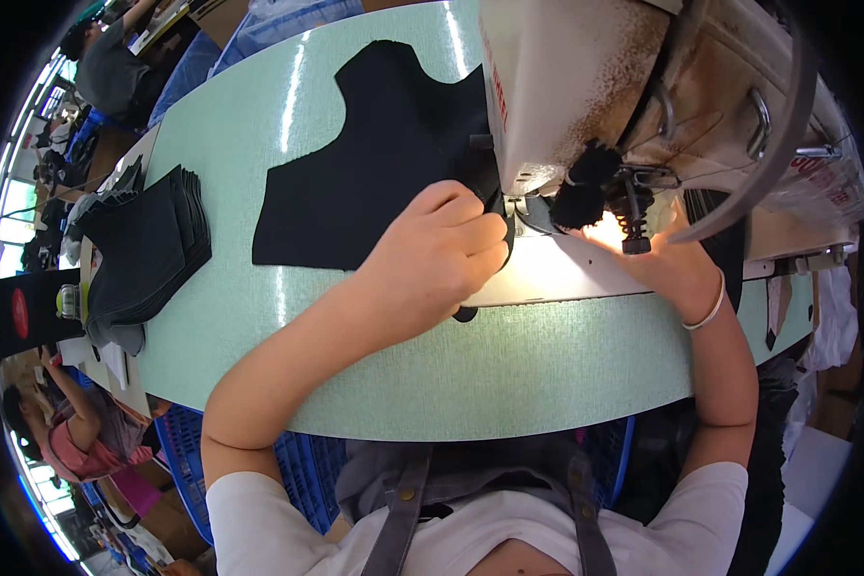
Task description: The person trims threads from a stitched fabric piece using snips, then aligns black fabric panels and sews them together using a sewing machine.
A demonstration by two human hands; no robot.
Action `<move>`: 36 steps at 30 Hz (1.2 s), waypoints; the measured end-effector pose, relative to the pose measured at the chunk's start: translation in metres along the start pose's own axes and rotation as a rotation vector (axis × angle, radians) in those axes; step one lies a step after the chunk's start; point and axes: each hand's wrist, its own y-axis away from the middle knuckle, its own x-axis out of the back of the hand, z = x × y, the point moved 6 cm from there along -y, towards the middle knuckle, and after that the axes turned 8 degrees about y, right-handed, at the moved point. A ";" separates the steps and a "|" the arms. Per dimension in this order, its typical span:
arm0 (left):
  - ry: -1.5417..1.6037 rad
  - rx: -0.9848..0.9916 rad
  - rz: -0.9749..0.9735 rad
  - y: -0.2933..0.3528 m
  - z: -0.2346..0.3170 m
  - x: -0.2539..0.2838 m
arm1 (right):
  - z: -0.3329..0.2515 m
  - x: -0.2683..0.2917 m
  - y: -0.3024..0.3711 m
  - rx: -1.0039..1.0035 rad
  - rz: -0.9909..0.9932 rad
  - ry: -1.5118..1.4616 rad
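A large black fabric piece (355, 182) with curved cut-outs lies on the pale green table, its right edge under the sewing machine (576, 86). My left hand (442, 250) is closed, pinching the edge of this fabric just left of the presser foot (514, 204). A small dark grey fabric strip (540, 213) lies right of the foot. Beside it, under the machine's arm, my right hand (677, 269) reaches in from the right. Its fingers are mostly hidden by a black fuzzy pompom (581, 187) and a spring knob (636, 226). The lamp brightly lights the needle area.
A stack of cut black fabric pieces (149, 254) sits at the table's left. More dark fabric (730, 240) hangs behind my right wrist. Blue plastic crates (187, 470) stand below the table edge (432, 437). Two other people (115, 72) work off to the left.
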 end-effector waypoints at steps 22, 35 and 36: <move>-0.119 0.057 0.065 -0.006 0.002 0.021 | 0.006 -0.017 0.011 0.018 0.005 -0.042; -0.156 0.048 0.166 -0.003 0.008 -0.010 | -0.033 -0.007 -0.014 -0.120 -0.120 -0.185; -0.155 0.048 0.166 -0.003 0.008 -0.012 | -0.035 -0.007 -0.016 -0.120 -0.120 -0.185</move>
